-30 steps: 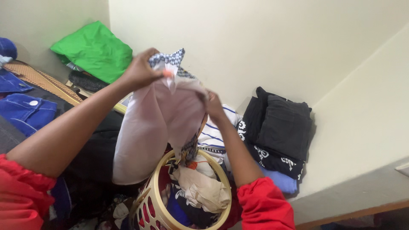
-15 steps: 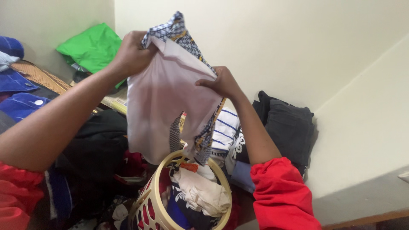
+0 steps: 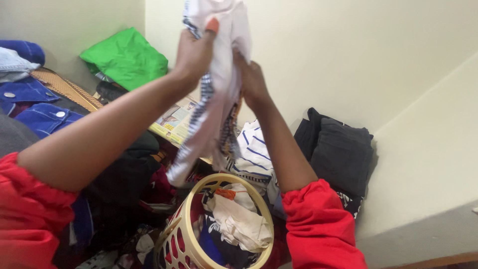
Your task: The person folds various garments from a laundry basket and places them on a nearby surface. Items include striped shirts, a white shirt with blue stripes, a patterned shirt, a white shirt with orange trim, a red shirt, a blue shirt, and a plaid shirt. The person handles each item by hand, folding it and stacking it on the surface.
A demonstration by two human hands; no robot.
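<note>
Both hands' grip: garment (image 3: 211,107) hanging lengthwise, vertical

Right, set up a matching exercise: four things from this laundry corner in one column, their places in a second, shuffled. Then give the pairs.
1. pale garment
2. laundry basket
3. green cloth
4. dark folded clothes

A. against the wall, far left
B. held up by both hands
C. stacked against the wall, right
D. low in front, full of clothes

Pairs: 1-B, 2-D, 3-A, 4-C
</note>
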